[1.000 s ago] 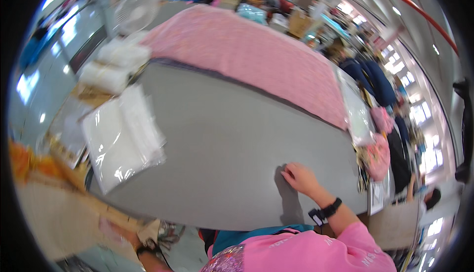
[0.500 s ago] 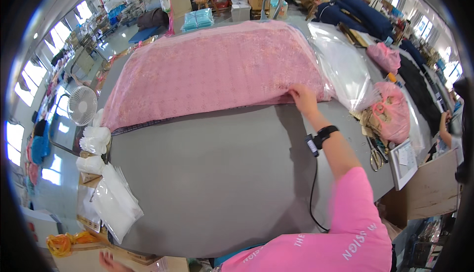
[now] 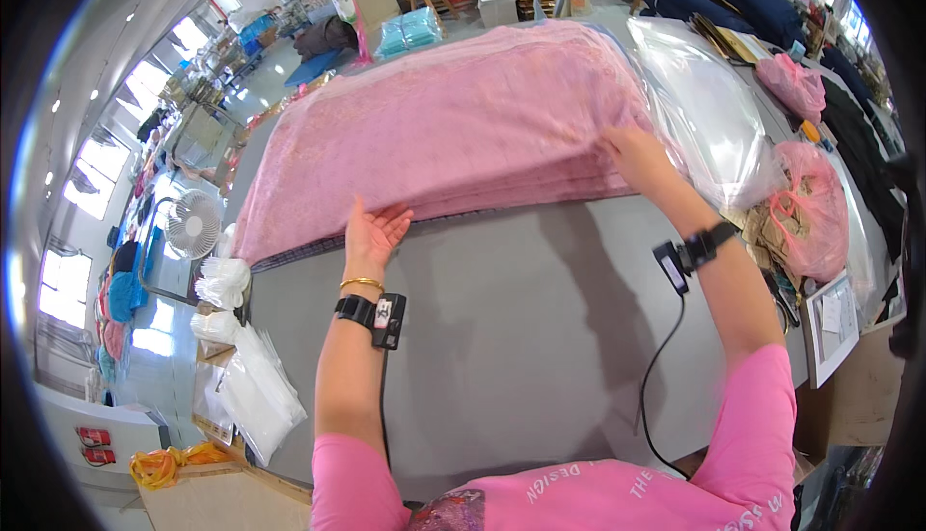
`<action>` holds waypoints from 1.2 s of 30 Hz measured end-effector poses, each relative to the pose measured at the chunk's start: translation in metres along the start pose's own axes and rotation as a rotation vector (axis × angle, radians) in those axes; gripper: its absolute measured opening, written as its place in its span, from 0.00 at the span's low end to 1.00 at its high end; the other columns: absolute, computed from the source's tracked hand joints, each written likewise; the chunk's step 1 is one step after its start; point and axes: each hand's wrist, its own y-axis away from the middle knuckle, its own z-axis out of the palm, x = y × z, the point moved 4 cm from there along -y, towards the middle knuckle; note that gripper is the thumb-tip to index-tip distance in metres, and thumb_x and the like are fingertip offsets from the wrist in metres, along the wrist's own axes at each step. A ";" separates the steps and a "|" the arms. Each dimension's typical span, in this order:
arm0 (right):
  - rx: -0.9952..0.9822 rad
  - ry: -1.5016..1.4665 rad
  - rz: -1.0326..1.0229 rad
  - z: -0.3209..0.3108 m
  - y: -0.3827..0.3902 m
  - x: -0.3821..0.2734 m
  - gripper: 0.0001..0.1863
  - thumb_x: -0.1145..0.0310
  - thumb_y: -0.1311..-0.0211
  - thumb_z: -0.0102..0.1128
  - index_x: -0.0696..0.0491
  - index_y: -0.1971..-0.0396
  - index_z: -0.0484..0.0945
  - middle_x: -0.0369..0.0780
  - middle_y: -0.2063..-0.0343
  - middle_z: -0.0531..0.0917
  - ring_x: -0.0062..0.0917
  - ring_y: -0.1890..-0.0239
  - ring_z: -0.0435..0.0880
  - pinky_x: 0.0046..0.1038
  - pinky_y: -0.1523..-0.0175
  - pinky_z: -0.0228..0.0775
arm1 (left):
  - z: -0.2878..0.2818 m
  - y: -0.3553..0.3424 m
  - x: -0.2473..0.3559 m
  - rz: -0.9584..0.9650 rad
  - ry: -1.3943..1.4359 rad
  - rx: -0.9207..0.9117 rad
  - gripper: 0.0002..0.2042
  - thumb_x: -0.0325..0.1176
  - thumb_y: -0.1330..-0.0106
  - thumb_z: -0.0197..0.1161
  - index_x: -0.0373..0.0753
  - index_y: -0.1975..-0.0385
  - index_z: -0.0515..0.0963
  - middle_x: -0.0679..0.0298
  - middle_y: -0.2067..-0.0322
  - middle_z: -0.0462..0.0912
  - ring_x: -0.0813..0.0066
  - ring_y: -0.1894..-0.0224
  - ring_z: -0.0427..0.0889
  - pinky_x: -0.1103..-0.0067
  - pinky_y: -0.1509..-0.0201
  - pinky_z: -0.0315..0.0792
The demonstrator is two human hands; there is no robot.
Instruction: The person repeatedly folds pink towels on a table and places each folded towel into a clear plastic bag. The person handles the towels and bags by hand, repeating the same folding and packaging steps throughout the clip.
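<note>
A stack of pink patterned cloth (image 3: 434, 116) lies across the far half of the grey table (image 3: 502, 338). My right hand (image 3: 637, 157) pinches the near edge of the top layer toward its right end and lifts it, so folded layers show beneath. Palm up and fingers spread, my left hand (image 3: 376, 232) is at the stack's near edge, left of the middle. Its fingertips reach the cloth's edge; whether they touch it I cannot tell. Along the bottom left of the stack runs a dark checked fabric edge (image 3: 309, 253).
Clear plastic sheets (image 3: 704, 107) lie right of the stack, beside a pink plastic bag (image 3: 810, 208). White plastic packets (image 3: 258, 391) lie at the left edge, near a white fan (image 3: 193, 224). A cable (image 3: 644, 396) hangs from my right wrist device.
My left hand has come up from the lower left to the stack's near edge. My right hand has raised the cloth's edge higher. The view has shifted and tilted a little.
</note>
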 end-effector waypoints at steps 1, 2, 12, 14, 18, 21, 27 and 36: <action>-0.167 0.085 0.127 0.001 0.012 -0.002 0.07 0.69 0.30 0.54 0.55 0.63 0.78 0.50 0.67 0.83 0.50 0.61 0.82 0.45 0.58 0.72 | -0.008 -0.007 -0.001 -0.027 0.053 0.059 0.30 0.52 0.20 0.49 0.28 0.35 0.59 0.38 0.46 0.79 0.45 0.47 0.84 0.67 0.51 0.84; -0.116 0.059 0.031 -0.009 0.021 -0.013 0.06 0.69 0.31 0.54 0.54 0.63 0.79 0.50 0.68 0.83 0.49 0.61 0.82 0.45 0.58 0.72 | -0.018 -0.010 -0.002 -0.029 0.074 0.090 0.26 0.47 0.20 0.49 0.29 0.37 0.64 0.41 0.48 0.80 0.46 0.48 0.85 0.65 0.52 0.84; -1.234 -0.835 -0.203 -0.033 0.217 -0.214 0.09 0.66 0.28 0.55 0.53 0.58 0.81 0.48 0.65 0.84 0.42 0.61 0.84 0.38 0.58 0.75 | -0.240 0.231 0.044 0.252 -0.480 0.591 0.16 0.39 0.29 0.67 0.35 0.50 0.78 0.64 0.58 0.83 0.78 0.56 0.81 0.81 0.52 0.76; -1.357 -1.027 -0.261 -0.021 0.218 -0.233 0.10 0.64 0.25 0.55 0.54 0.56 0.81 0.46 0.64 0.85 0.38 0.60 0.85 0.36 0.57 0.76 | -0.279 0.273 0.048 0.191 -0.407 0.701 0.14 0.37 0.28 0.65 0.35 0.50 0.79 0.64 0.56 0.82 0.80 0.55 0.78 0.82 0.50 0.74; -0.930 -0.907 0.242 0.066 0.112 -0.161 0.11 0.64 0.29 0.63 0.55 0.57 0.84 0.35 0.64 0.88 0.22 0.61 0.84 0.30 0.52 0.77 | -0.308 0.294 0.034 0.330 -0.067 0.381 0.08 0.29 0.26 0.60 0.36 0.51 0.79 0.65 0.55 0.82 0.79 0.54 0.79 0.81 0.47 0.75; -0.446 -0.687 0.336 0.145 0.037 -0.086 0.17 0.62 0.34 0.68 0.56 0.52 0.85 0.38 0.61 0.89 0.25 0.58 0.86 0.29 0.50 0.77 | -0.313 0.291 0.003 0.225 0.027 0.352 0.10 0.27 0.26 0.60 0.35 0.49 0.78 0.64 0.52 0.82 0.75 0.48 0.80 0.77 0.42 0.75; -0.397 -0.159 0.426 0.213 0.021 -0.097 0.25 0.53 0.50 0.75 0.53 0.55 0.87 0.45 0.62 0.90 0.36 0.57 0.89 0.38 0.46 0.77 | -0.284 0.282 -0.025 0.201 -0.239 0.088 0.18 0.24 0.29 0.61 0.31 0.40 0.74 0.56 0.44 0.82 0.64 0.42 0.81 0.70 0.36 0.75; -0.336 -0.660 -0.413 -0.026 0.105 -0.270 0.07 0.70 0.35 0.63 0.56 0.62 0.83 0.36 0.65 0.84 0.29 0.56 0.81 0.34 0.46 0.72 | -0.265 0.246 -0.012 -0.017 -0.495 0.163 0.17 0.20 0.30 0.59 0.31 0.42 0.78 0.56 0.42 0.83 0.66 0.39 0.80 0.70 0.32 0.71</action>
